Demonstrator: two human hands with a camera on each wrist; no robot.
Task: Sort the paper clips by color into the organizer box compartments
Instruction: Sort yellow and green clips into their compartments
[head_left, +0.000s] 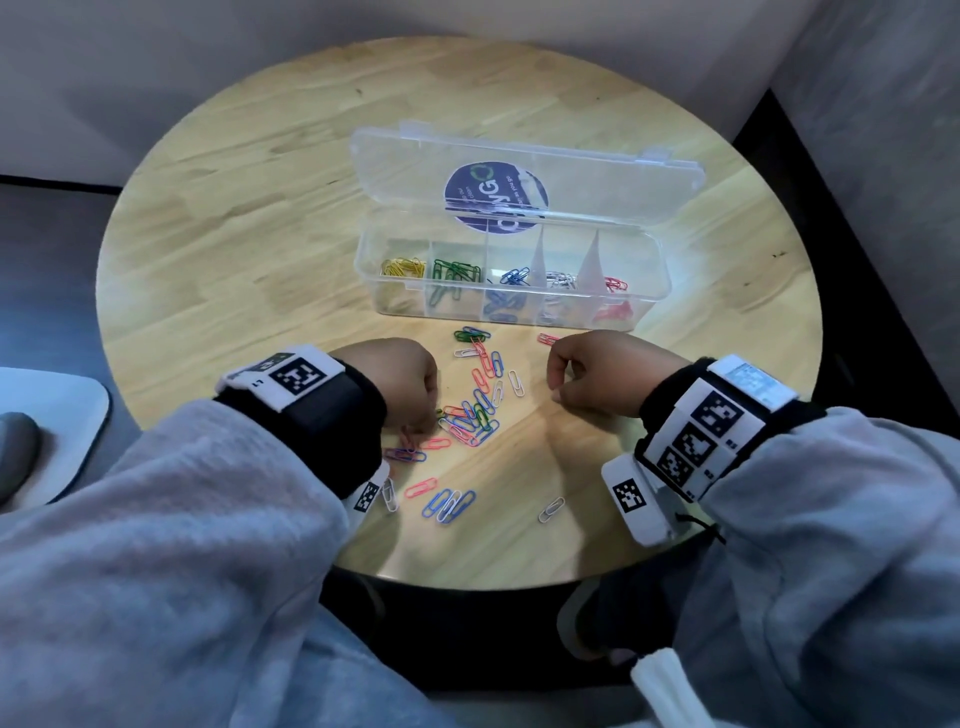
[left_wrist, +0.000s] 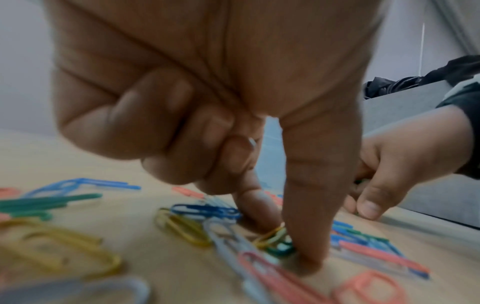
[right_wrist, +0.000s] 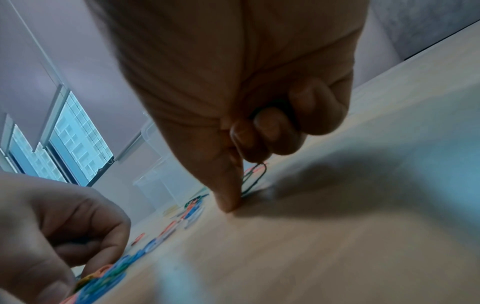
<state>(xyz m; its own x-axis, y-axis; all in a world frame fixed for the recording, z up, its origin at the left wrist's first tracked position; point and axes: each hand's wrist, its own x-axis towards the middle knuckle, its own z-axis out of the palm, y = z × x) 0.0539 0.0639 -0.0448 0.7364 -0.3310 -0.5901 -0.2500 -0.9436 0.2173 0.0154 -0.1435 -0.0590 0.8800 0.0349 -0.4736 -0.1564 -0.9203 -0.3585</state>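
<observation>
A clear organizer box (head_left: 652, 291) stands open mid-table, its compartments holding yellow, green, blue, white and red clips from left to right. Loose mixed paper clips (head_left: 480, 402) lie scattered between my hands. My left hand (head_left: 426, 410) reaches down into the pile; its thumb and index finger (left_wrist: 259, 214) pinch a yellow clip (left_wrist: 270, 234) against the table, right beside a green one. The other fingers are curled. My right hand (head_left: 558, 384) hovers right of the pile with its fingers curled round a dark green clip (right_wrist: 255, 176), while its thumb tip touches the wood.
The box lid (head_left: 519, 171) leans back behind the compartments. More clips (head_left: 447, 501) lie near the round table's front edge (head_left: 467, 584). A white object (head_left: 52, 431) sits off the table to the left. Bare wood spreads left and right of the box.
</observation>
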